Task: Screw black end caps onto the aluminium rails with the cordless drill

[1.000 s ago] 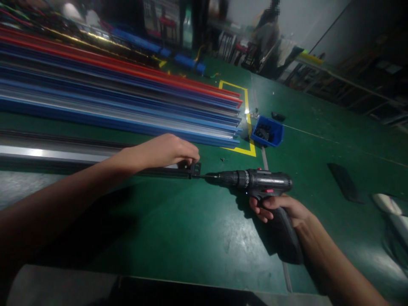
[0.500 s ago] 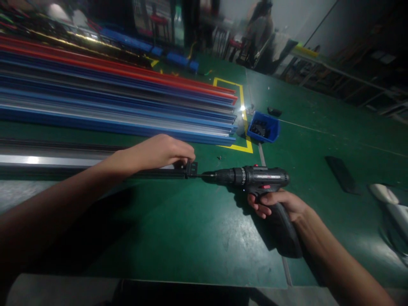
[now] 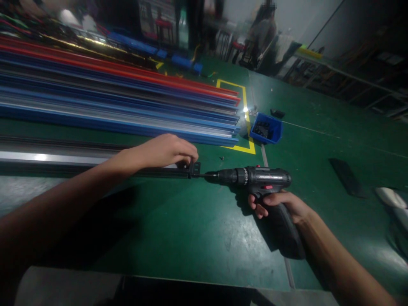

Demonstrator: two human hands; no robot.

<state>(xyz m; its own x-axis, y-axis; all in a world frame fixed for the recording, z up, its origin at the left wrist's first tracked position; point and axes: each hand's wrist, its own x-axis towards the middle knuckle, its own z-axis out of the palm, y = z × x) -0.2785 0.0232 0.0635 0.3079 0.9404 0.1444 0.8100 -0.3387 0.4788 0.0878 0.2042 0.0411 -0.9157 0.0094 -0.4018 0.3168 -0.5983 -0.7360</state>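
My right hand (image 3: 277, 203) is wrapped round the grip of a black cordless drill (image 3: 269, 176), which points left. Its long bit meets a small black end bracket (image 3: 195, 168) at the right end of a dark metal profile (image 3: 76, 159). My left hand (image 3: 174, 151) is closed over that end, fingertips pinching the bracket; the thumb is partly hidden. A small screw-like piece (image 3: 222, 158) lies on the green table just above the drill's nose.
Long blue profiles (image 3: 127, 114) and red profiles (image 3: 134, 70) lie in a row behind. A blue bin (image 3: 277, 131) holds small black parts. At right lie a dark flat object (image 3: 346, 176) and a pale object (image 3: 391, 197). A person (image 3: 263, 32) sits in the background.
The whole view has shifted slightly, so everything appears a little farther right. Both hands keep their grips, and the drill bit stays against the bracket.
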